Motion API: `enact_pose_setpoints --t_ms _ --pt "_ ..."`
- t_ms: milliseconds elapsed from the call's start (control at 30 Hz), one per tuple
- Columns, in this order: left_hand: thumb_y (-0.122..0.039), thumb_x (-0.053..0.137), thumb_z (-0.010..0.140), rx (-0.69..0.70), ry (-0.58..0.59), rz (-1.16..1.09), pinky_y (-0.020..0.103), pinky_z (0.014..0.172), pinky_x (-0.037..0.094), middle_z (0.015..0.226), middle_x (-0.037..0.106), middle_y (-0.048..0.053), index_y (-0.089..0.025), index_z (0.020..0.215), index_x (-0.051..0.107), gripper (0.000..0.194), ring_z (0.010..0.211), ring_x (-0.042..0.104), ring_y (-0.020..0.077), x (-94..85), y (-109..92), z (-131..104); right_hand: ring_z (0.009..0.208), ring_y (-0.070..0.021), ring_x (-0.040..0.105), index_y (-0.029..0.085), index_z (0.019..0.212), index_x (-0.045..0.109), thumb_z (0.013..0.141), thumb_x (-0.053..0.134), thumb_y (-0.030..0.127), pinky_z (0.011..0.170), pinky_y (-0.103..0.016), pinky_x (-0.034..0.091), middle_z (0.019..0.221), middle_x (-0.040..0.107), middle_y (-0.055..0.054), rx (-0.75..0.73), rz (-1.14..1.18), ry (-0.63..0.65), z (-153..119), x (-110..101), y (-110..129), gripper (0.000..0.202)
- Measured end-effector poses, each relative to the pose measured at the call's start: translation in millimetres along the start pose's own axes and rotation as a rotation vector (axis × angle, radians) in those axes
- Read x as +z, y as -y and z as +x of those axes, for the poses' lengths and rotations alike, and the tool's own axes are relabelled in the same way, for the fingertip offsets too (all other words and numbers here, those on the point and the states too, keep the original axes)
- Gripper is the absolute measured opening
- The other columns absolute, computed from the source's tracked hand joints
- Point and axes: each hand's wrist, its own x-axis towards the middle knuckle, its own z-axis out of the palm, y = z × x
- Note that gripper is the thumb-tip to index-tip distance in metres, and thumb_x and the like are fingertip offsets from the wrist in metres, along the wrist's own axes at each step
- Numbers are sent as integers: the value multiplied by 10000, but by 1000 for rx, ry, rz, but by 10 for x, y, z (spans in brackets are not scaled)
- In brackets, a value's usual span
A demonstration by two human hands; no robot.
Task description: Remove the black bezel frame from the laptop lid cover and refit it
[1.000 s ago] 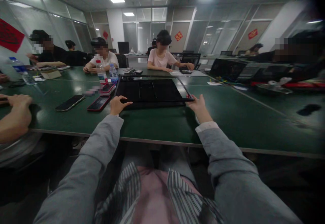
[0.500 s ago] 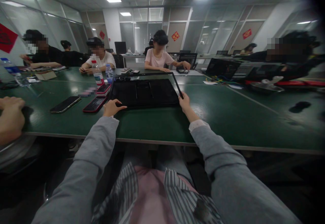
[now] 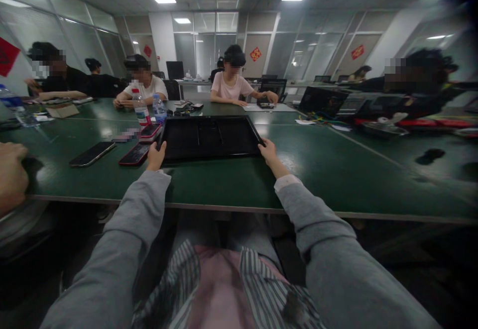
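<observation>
A black rectangular panel, like a monitor's back shell, lies on the green table in front of me. Along its rim runs a thin black frame, like a screen bezel, lying level with the panel. My left hand is closed on the near left side of the frame, thumb on top. On the opposite side my right hand grips the near right part of the rim. Whether the fingers also hold the panel underneath is hidden.
To the left lie a dark phone and a red-edged phone. Bottles stand behind them. Another person's hand rests at the far left. Co-workers sit across the table; electronics and cables are at the right.
The frame's raised far edge has come down onto the panel. My left hand has shifted from the near left corner, fingers spread, to a grip on the left side.
</observation>
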Motion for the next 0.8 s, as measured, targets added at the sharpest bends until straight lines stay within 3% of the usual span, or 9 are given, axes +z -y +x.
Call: enact_pose_setpoints --t_ms 100,300,500,633,800 --pt "-410 613 943 -67 53 10 376 1141 403 1424 610 198 -88 1416 577 573 1339 565 277 -5 15 14 1146 -248 668 162 1137 687 741 628 218 1089 -505 482 1156 722 -110 91 74 -23 -2 -66 -13 404" --pt "-429 731 828 -30 77 148 407 1112 432 1329 687 150 -137 1352 654 605 1278 607 302 -92 -36 -89 1096 -249 682 167 1111 687 715 636 186 1047 -454 516 1115 726 -100 218 87 -112 -142 -404 -8 399" --pt "-427 620 885 63 99 321 440 1052 458 1253 721 145 -170 1274 721 477 1211 631 335 -95 -188 -214 1101 -270 667 168 1152 668 765 642 248 1056 -476 496 1136 717 -123 160 -156 -77 -223 -664 -73 396" --pt "-399 574 913 69 83 339 454 1021 467 1213 733 150 -174 1274 718 449 1167 644 340 -96 -287 -289 1115 -317 656 163 1135 662 817 637 327 1059 -524 473 1141 714 -160 131 -295 -31 -219 -672 -89 359" --pt "-406 543 938 103 35 327 458 1008 468 1249 712 160 -191 1304 692 450 1180 625 349 -120 -372 -351 1128 -338 642 165 1178 634 896 528 357 1053 -547 457 1158 704 -179 42 -321 -74 -280 -659 -24 357"
